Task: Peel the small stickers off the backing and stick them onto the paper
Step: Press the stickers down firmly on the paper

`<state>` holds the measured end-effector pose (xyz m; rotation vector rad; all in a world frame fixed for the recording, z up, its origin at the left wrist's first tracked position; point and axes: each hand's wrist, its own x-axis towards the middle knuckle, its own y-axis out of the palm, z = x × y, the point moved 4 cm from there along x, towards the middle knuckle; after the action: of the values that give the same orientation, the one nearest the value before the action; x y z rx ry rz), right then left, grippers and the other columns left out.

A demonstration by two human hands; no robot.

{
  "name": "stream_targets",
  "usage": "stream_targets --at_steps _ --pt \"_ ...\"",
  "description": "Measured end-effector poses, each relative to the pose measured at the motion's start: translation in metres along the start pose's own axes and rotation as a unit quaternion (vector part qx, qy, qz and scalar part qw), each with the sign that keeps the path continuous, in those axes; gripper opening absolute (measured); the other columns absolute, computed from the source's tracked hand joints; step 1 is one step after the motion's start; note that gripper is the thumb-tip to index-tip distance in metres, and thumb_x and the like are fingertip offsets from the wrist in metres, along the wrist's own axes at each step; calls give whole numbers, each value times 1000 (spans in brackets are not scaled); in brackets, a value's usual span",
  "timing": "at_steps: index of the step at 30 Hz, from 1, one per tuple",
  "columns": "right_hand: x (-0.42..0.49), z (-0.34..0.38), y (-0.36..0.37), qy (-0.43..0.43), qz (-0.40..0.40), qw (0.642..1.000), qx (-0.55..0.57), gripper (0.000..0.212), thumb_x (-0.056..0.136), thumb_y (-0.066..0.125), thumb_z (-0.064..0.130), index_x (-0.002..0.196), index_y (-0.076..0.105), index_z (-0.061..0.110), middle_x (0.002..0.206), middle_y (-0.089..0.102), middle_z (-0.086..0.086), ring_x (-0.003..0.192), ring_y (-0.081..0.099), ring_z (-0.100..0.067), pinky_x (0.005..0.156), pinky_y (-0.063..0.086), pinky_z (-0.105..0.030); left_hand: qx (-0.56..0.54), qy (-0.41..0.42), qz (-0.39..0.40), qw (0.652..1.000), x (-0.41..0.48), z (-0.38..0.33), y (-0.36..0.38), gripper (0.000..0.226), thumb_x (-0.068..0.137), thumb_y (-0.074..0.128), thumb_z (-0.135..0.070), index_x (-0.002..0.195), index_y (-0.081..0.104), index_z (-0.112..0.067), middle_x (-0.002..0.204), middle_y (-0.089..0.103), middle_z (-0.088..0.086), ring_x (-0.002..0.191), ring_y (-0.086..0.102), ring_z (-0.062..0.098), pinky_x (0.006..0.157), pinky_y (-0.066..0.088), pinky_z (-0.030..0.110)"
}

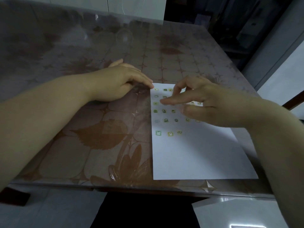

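Note:
A white paper (197, 153) lies on the right side of the table, with several small green and yellow stickers (164, 111) stuck in rows on its upper half. My left hand (118, 83) rests flat on the table, its fingertips touching the paper's top left corner. My right hand (197, 102) hovers over the upper sticker rows and is blurred. Its thumb points left and its index finger arches down close to the thumb. I cannot tell whether a sticker is between them. No backing sheet is visible.
The table (82, 129) has a brown floral cloth under a clear cover. Its front edge (131, 188) runs just below the paper. A faint round transparent shape (124, 37) sits at the back. The right table edge borders a pale wall and a dark opening.

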<state>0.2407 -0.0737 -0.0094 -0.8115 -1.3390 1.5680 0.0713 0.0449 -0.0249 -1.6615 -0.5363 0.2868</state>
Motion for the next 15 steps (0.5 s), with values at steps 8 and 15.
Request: stream_targets --at_steps 8,15 --pt "-8 30 -1 0 48 997 52 47 78 34 41 119 52 53 116 31 22 103 26 3 87 15 7 -12 14 0 1000 -1 2 2 52 79 28 -33 124 55 -34 136 51 -6 132 35 15 113 6 38" --pt "-3 35 1 37 69 996 38 47 76 33 43 118 54 52 119 31 21 113 27 -5 90 21 -9 -26 9 -3 1000 -3 -4 -2 54 78 29 -29 124 57 -28 136 52 -4 132 35 16 111 5 32"
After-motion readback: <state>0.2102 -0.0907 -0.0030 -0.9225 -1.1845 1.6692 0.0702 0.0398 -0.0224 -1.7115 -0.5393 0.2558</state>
